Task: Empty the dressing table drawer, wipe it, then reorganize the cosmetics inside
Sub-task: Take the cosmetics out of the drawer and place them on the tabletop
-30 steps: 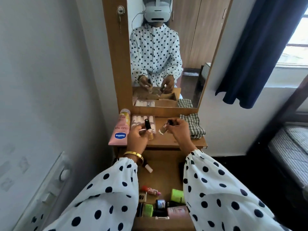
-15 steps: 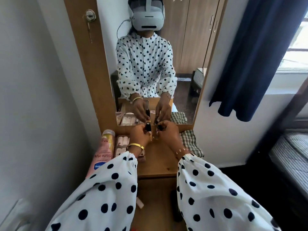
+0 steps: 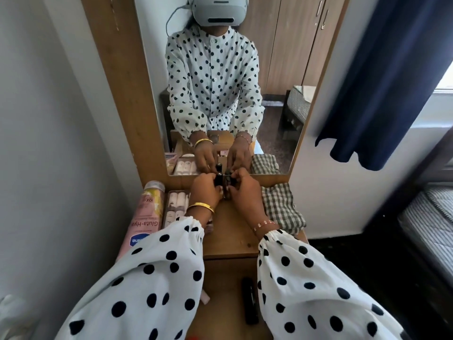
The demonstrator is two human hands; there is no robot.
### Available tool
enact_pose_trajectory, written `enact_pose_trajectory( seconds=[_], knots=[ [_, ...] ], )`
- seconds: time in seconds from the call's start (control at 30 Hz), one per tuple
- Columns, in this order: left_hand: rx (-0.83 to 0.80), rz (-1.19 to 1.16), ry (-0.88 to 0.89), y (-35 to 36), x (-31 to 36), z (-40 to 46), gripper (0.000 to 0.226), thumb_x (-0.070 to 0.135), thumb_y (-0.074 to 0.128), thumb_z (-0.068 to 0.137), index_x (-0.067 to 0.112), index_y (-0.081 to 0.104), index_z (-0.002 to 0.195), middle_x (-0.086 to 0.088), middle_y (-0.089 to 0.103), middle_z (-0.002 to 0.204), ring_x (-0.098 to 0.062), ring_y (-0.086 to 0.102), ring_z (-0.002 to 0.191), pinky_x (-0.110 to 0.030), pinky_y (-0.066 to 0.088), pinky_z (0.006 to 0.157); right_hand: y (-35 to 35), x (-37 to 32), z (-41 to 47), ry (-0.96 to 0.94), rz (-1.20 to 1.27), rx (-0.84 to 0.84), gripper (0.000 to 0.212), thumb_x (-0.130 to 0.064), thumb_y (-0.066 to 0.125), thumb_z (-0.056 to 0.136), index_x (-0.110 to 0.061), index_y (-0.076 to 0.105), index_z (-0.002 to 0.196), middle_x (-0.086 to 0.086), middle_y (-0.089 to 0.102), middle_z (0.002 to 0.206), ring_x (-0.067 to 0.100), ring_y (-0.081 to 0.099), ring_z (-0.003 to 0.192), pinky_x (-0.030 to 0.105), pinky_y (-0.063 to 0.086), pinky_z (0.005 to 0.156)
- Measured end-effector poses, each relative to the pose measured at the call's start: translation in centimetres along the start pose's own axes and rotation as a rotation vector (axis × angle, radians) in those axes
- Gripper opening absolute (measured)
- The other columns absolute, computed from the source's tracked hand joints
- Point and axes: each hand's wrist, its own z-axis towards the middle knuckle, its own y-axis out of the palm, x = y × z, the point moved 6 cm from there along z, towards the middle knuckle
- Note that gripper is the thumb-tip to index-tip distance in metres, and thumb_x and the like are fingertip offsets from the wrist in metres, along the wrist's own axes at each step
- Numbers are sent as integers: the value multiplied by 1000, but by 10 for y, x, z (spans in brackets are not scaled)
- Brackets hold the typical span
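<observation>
I see the mirror (image 3: 269, 69) rising just beyond my hands, showing a person in a polka-dot top with both hands together low at the glass. Under my hands is the wooden desk (image 3: 230, 234), and nearer to me than the wrists, between the two dotted sleeves, lies the open drawer (image 3: 220, 315). Well to the right of my hands hangs a dark blue curtain (image 3: 382, 82).

Left of my left hand a pink lotion tube (image 3: 144, 217) lies on the desk, and between that tube and the left wrist sits a clear box of small pale tubes (image 3: 175, 204). Just right of my right hand lies a folded checked cloth (image 3: 279, 207).

My left hand (image 3: 204, 190) is curled round a slim black-capped bottle (image 3: 218, 180), held upright close to the mirror's foot. My right hand (image 3: 245, 190) is curled on a small dark-capped bottle (image 3: 228, 181), just beside the first; whether the two touch I cannot tell.

In the drawer, nearer to me than my right wrist, lies a black tube (image 3: 250, 300), and by the left sleeve a small pale pink piece (image 3: 205, 298) peeks out.
</observation>
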Motion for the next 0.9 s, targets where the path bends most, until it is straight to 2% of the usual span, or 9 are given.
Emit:
enact_pose_trajectory(
  seconds=[0.13, 0.27, 0.43, 0.53, 0.67, 0.73, 0.83, 0.9],
  knots=[
    [-11, 11, -5, -2, -3, 1, 34, 10, 60, 84, 7, 61, 117, -17, 65, 114, -32, 59, 108, -36, 45, 93, 1, -1, -2, -6, -9, -16, 29, 1, 61, 82, -4, 52, 109, 12, 63, 111, 22, 58, 103, 20, 40, 80],
    [1, -44, -1, -8, -2, -5, 42, 10, 61, 84, 8, 55, 126, -16, 64, 119, -31, 58, 111, -36, 45, 97, 0, 0, -7, 7, -11, -38, 34, 1, 61, 82, -7, 51, 114, 13, 62, 114, 24, 59, 106, 25, 44, 84],
    [109, -153, 57, -29, 7, -25, 32, 6, 52, 88, 6, 61, 118, -16, 66, 116, -29, 60, 109, -33, 47, 94, -13, -10, -21, -21, -48, 38, 37, -2, 61, 82, -7, 53, 117, 12, 59, 115, 23, 56, 107, 27, 43, 88],
    [106, -233, 105, -39, 7, -48, 29, 5, 48, 90, 6, 63, 115, -14, 65, 117, -26, 59, 110, -29, 44, 94, -22, -22, -41, -63, -64, 85, 27, -4, 60, 84, -9, 58, 110, 9, 63, 106, 19, 59, 97, 25, 46, 81],
    [71, -281, 141, -55, -2, -82, 27, 6, 49, 90, 10, 65, 112, -9, 65, 116, -22, 59, 109, -23, 43, 91, -32, -38, -78, -143, -84, 95, 18, -6, 57, 86, -11, 61, 103, 3, 63, 98, 7, 51, 84, 10, 35, 66],
    [77, -303, 138, -65, -6, -105, 26, 5, 50, 89, 8, 65, 111, -8, 65, 116, -21, 58, 111, -20, 41, 91, -34, -46, -100, -158, -62, 95, 18, -6, 58, 85, -12, 62, 102, 3, 63, 97, 8, 52, 83, 14, 40, 67],
    [82, -348, 123, -72, -15, -141, 25, 2, 52, 88, 7, 66, 109, -7, 65, 115, -18, 57, 111, -18, 39, 90, -27, -51, -133, -127, -4, 63, 15, -6, 60, 84, -13, 62, 98, 3, 64, 93, 15, 59, 83, 29, 51, 74],
    [90, -370, 121, -73, -27, -160, 23, 1, 54, 87, 7, 67, 106, -6, 67, 111, -18, 59, 108, -23, 43, 95, -21, -53, -151, -114, 46, 40, 13, -6, 60, 84, -12, 62, 95, 3, 66, 91, 15, 60, 82, 26, 50, 74]
  ],
)
